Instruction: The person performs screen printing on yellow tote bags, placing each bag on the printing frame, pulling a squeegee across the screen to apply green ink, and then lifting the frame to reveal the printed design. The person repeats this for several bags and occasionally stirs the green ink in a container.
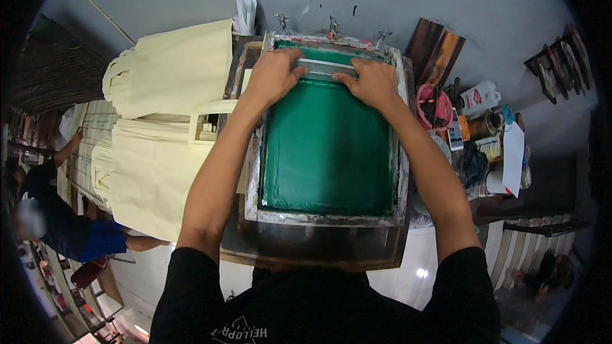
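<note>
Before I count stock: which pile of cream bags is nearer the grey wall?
The far pile, upper left in view; the other pile lies closer to the person.

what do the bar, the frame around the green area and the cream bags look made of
Bar: probably metal, smooth, with a pale sheen along its length.
Frame: wood or metal, I can't tell; blotchy smears cover its surface.
Cream bags: likely thin fabric, matte, with soft looping handles.
</note>
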`<state>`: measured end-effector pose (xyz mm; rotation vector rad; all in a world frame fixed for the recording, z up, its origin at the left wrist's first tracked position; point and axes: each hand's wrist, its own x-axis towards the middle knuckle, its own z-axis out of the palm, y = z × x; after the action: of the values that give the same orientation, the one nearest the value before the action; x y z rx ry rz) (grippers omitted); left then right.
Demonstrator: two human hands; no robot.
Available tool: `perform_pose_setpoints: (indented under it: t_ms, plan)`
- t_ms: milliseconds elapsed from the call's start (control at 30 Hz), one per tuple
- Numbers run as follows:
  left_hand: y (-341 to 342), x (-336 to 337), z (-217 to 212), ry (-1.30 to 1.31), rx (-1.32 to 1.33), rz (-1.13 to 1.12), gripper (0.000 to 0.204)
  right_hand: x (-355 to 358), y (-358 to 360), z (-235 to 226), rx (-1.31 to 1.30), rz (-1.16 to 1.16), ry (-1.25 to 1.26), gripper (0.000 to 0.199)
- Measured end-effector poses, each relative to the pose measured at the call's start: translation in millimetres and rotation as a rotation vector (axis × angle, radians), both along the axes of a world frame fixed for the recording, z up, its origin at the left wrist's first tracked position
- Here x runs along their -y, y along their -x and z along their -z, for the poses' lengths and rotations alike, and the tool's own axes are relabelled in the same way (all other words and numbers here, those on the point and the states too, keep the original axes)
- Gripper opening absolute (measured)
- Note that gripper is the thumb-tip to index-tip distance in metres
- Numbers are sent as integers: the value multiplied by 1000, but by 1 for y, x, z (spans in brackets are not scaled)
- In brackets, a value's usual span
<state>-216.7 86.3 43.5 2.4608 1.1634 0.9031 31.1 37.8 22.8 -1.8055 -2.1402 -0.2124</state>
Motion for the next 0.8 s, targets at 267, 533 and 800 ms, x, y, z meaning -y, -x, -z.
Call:
perform_pose_setpoints:
  t_ms: [267, 533, 800]
  plan:
    - [13, 39, 8, 238, -111, 16, 26, 54, 10, -4, -6, -21, 87, 65]
    - [40, 124, 1, 272, -92, 17, 22, 136, 35, -4, -50, -70, 118, 51]
    - [67, 216, 5, 283, -76, 33, 15, 225, 62, 6, -65, -72, 72, 48]
